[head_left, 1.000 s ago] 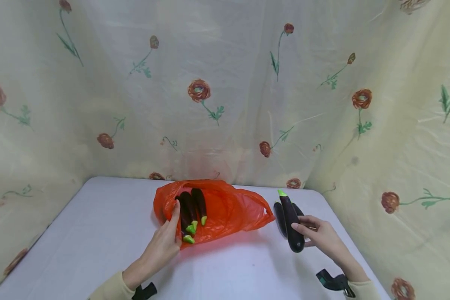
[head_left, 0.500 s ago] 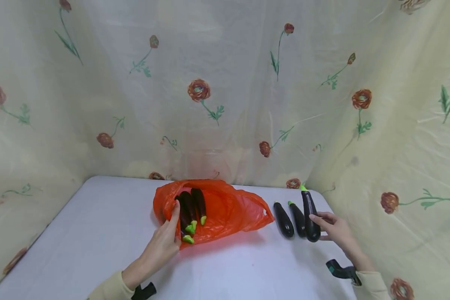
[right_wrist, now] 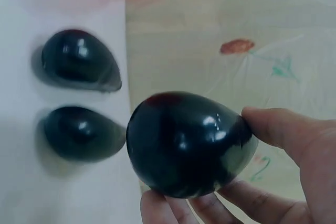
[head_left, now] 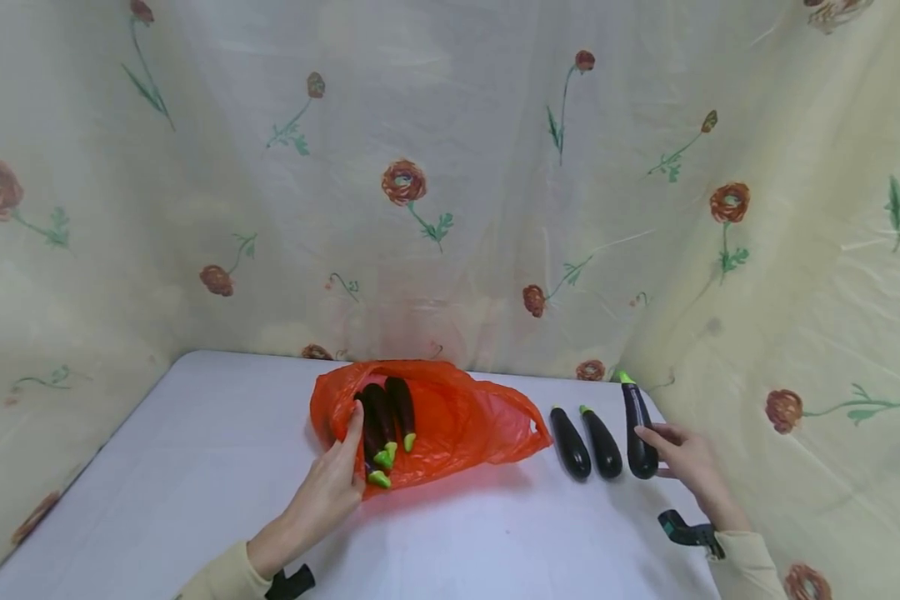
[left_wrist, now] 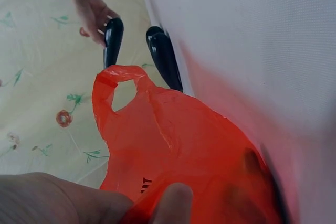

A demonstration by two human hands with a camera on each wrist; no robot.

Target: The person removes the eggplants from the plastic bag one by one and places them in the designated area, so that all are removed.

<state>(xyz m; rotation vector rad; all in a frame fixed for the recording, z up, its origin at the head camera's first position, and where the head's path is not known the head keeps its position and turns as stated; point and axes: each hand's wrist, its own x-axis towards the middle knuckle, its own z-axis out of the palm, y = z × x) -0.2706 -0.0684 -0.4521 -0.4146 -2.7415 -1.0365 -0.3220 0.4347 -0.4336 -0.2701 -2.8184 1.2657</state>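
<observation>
A red plastic bag (head_left: 465, 429) lies on the table with its mouth toward me. Several eggplants (head_left: 378, 421), green stem ends outward, are in its left part. My left hand (head_left: 330, 483) grips the bag's left rim, and the left wrist view shows the thumb (left_wrist: 176, 203) against the red film. At the table's right side my right hand (head_left: 686, 462) holds one dark eggplant (head_left: 637, 437) between thumb and fingers, stem pointing away. In the right wrist view that eggplant (right_wrist: 184, 145) appears raised above the table. Two more eggplants, one (head_left: 570, 446) left of the other (head_left: 603, 446), lie beside the bag.
A white table (head_left: 195, 467) spreads under everything. Flower-printed cloth (head_left: 450, 250) hangs behind it and along both sides, close to the right hand. Each wrist carries a black camera mount, such as the right one (head_left: 686, 531).
My right hand has carried its eggplant rightward, away from the bag, uncovering the two on the table. The left hand and the bag have stayed in place.
</observation>
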